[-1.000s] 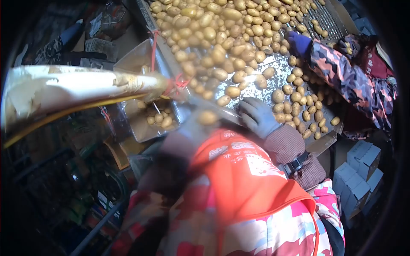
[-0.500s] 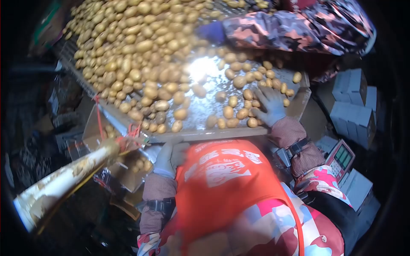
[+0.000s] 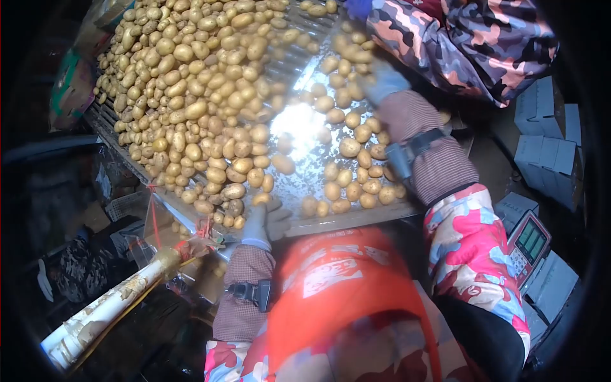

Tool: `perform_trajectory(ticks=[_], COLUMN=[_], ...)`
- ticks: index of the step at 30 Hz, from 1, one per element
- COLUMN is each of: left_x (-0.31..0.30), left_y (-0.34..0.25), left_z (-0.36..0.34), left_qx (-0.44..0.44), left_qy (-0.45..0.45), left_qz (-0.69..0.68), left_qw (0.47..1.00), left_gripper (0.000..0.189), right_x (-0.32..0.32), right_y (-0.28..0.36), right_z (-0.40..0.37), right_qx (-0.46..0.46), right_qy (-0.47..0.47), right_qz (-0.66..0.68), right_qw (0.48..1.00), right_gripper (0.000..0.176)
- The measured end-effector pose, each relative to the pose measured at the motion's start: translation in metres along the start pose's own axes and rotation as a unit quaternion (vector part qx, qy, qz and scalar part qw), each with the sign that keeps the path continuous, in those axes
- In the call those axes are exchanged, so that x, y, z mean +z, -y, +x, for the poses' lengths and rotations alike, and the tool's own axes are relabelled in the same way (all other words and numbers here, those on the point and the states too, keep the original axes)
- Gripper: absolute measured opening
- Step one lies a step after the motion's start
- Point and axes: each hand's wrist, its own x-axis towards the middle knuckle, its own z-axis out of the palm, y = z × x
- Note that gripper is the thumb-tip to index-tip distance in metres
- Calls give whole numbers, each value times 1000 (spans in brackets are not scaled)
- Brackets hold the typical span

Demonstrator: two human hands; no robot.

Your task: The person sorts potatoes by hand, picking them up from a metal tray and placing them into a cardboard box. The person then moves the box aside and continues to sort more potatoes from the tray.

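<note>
My left hand (image 3: pixel 270 218), in a grey glove, rests at the front edge of the metal sorting table (image 3: pixel 356 224). Its fingers are spread and hold nothing; the nearest potatoes (image 3: pixel 234 191) lie just beyond the fingertips. My right hand (image 3: pixel 386 81), gloved too, is stretched out over the right side of the table among loose potatoes (image 3: pixel 350 147). Motion blurs its fingers, so I cannot see whether they grip anything. A large heap of potatoes (image 3: pixel 191 83) covers the table's left and far parts.
Across the table, a co-worker's camouflage sleeve (image 3: pixel 471 44) and blue glove (image 3: pixel 358 7) are partly visible. White boxes (image 3: pixel 547 159) and a scale display (image 3: pixel 529 242) stand at right. A worn white pole (image 3: pixel 114 305) tied with red string slants at lower left.
My right hand has moved forward from the table's near right corner. My left hand has slid slightly forward over the edge. The co-worker's arm has drawn back toward the top.
</note>
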Motion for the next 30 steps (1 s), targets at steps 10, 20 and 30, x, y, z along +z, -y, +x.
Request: perform_trajectory(ticks=[10,20,30], left_x=[2,-6,-5], left_y=[2,7,6], left_z=[3,12,12], left_qx=[1,-5,-22], left_qy=[-8,15,0], left_qz=[-63,-71,-71], left_qw=[998,997,997], left_gripper=[70,70,66], right_x=[-21,-38,6], right_y=[60,-73,-102], right_z=[-199,-236,-83], right_qx=[-269,-255,-42], right_qy=[-68,-76,-46], right_qz=[241,112,83], right_qw=[930,958,995], right_gripper=[43,27,46])
